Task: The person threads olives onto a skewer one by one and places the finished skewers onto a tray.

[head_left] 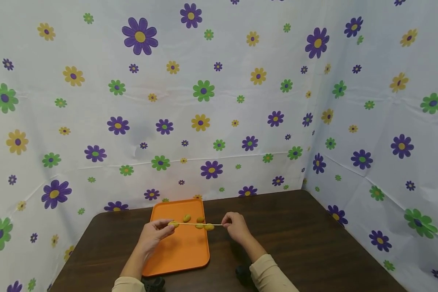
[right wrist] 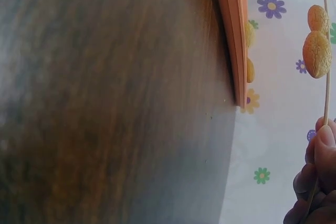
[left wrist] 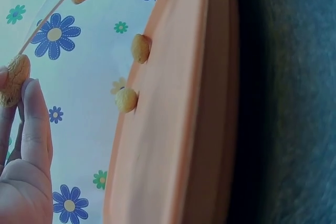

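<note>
Cloth (head_left: 241,117), white, flower-printed, hung at twelve and three o'clock. Counter (head_left: 295,239), dark wood grain. Tray (head_left: 182,253), orange, on the counter, seven o'clock from mid-view. Loose fruits (head_left: 187,218), yellow, oval, two, on the tray towards one and two o'clock from its middle. Stick (head_left: 188,223), thin, pale, held above the tray, lying roughly nine to three o'clock. Threaded fruits (head_left: 209,227), two, touching, nearer its three o'clock end. Left hand (head_left: 154,234), nine o'clock: fingers and thumb pinching one held fruit (head_left: 174,224) at the stick's end; how deep the point sits cannot be told. Right hand (head_left: 236,228), three o'clock: fingers curled closely about the stick. Likely faults: the point, if driven right through, could prick the left fingers; a hard shove could bow or snap so thin a stick; too firm a pinch could split the held fruit; threaded fruits could tear loose, the stick seeming to run near their edges.
</note>
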Demonstrator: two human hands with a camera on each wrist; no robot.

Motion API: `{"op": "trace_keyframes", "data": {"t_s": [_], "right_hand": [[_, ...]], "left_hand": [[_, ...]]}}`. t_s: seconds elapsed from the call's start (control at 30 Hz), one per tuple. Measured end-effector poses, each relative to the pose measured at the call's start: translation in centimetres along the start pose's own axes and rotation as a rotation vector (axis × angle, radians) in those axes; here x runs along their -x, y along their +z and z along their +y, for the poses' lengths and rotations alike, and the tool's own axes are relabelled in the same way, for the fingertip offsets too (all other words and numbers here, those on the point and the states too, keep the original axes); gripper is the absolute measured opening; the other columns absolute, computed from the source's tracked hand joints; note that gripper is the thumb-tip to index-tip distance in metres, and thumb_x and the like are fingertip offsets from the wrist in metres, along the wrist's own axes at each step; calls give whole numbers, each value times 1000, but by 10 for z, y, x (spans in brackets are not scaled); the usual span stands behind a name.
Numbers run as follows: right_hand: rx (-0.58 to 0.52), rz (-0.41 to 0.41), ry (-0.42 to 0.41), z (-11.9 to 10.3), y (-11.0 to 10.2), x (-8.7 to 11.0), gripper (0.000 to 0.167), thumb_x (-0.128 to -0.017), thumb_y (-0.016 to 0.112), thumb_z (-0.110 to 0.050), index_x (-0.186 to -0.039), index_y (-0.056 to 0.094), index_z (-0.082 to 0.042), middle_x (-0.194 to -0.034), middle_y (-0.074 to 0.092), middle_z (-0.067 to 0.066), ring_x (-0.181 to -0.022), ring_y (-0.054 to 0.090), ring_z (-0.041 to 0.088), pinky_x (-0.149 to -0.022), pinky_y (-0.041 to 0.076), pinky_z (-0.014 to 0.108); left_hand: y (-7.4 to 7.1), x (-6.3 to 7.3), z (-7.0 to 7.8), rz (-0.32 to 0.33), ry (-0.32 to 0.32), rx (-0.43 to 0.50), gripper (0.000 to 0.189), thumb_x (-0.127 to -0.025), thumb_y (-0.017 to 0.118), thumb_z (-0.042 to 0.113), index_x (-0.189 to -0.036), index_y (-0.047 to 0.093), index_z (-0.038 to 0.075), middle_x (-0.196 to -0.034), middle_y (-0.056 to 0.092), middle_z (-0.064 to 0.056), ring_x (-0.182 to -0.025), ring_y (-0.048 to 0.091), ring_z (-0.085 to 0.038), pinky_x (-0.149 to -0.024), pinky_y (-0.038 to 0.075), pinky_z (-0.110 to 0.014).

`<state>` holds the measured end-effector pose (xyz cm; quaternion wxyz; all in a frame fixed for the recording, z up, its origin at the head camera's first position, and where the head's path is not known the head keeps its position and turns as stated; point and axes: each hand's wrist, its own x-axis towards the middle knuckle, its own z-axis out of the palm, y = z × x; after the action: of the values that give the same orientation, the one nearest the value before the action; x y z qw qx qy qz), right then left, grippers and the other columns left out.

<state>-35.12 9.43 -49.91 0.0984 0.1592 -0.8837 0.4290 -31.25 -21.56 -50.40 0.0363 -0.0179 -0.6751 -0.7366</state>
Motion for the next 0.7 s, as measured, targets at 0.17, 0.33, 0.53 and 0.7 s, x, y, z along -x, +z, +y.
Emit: {"op": "trace_keyframes", "data": {"t_s": [0.17, 0.33, 0.53, 0.7], "right_hand": [[-6, -1, 14, -3, 2, 2, 21, -86, 72, 10, -79, 68, -9, -80, 63, 2, -73, 53, 19, -71, 54, 35], [6, -7, 23, -5, 4, 2, 21, -86, 73, 9, -78, 68, -9, -80, 63, 2, -74, 53, 19, -71, 53, 35], [24, -6, 12, -6, 5, 1, 21, -86, 73, 9, -78, 68, -9, -80, 63, 2, -74, 53, 19, -72, 53, 37], [17, -15, 35, -9, 5, 1, 20, -87, 73, 9, -79, 69, -9, -81, 63, 3, -75, 53, 20, -73, 55, 37]], "left_hand": [[2, 1, -1, 19, 3, 9, 30, -93, 68, -6, -121, 63, -17, -101, 68, -15, -100, 71, -38, -82, 61, -31], [2, 2, -3, 33, 4, 21, 32, -93, 68, -7, -122, 62, -18, -101, 69, -15, -100, 71, -37, -82, 61, -31], [2, 2, -4, 37, -6, 28, 33, -93, 69, -6, -122, 62, -19, -101, 72, -15, -99, 72, -36, -81, 61, -31], [3, 2, -2, 43, -28, 44, 34, -94, 68, -5, -124, 60, -19, -101, 74, -14, -99, 72, -34, -82, 61, -31]]}}
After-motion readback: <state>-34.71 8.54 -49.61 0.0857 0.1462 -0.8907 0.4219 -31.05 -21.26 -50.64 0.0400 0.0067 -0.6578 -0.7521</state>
